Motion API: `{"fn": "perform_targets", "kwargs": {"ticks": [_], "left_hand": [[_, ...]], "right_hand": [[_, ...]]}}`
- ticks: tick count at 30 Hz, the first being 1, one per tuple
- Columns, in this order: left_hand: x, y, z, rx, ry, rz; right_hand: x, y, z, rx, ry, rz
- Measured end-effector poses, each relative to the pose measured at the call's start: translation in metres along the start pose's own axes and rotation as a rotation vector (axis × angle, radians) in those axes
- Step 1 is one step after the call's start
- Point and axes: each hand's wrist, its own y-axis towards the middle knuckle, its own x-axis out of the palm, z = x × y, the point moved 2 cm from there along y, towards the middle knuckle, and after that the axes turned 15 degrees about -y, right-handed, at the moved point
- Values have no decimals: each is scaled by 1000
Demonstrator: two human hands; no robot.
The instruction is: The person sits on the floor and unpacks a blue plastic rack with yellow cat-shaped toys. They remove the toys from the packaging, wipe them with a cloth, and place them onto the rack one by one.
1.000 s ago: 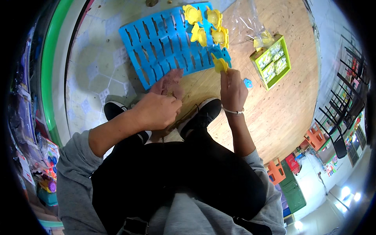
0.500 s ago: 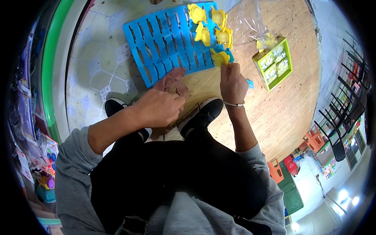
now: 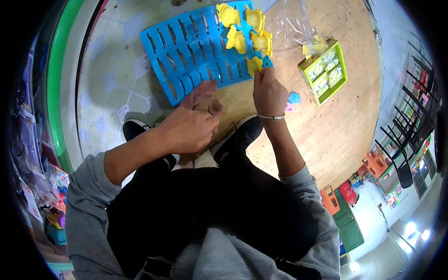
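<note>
My right hand [image 3: 271, 97] pinches a small yellow plastic piece [image 3: 253, 65] at the near right corner of a blue slotted board [image 3: 189, 49]. Its fingertips hide part of that piece and the corner. Several similar yellow pieces, one a rounded yellow shape [image 3: 228, 16], sit along the board's right end. My left hand [image 3: 189, 129] is closed on a crumpled, thin pinkish bag or cloth [image 3: 199, 93], which touches the board's near edge. Whether anything is inside the pinkish material, I cannot tell.
A green open box [image 3: 318, 101] with white-and-green packets stands right of the board. Beside it lies a clear plastic bag [image 3: 291, 21] with something yellow at its mouth [image 3: 316, 45]. A small blue-and-pink item [image 3: 293, 99] is right of my wrist. My shoes [image 3: 242, 135] are below the board.
My right hand has shifted slightly left and up with the yellow piece. More of the blue-and-pink item shows beside the wrist. My left hand stays on the pinkish material.
</note>
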Motion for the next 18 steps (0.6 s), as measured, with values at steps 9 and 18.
{"fn": "perform_targets", "kwargs": {"ticks": [9, 18], "left_hand": [[1, 7, 8, -55, -19, -58], [-2, 0, 7, 33, -13, 76]], "right_hand": [[9, -5, 6, 42, -19, 45], [-27, -48, 10, -2, 197, 18]]}}
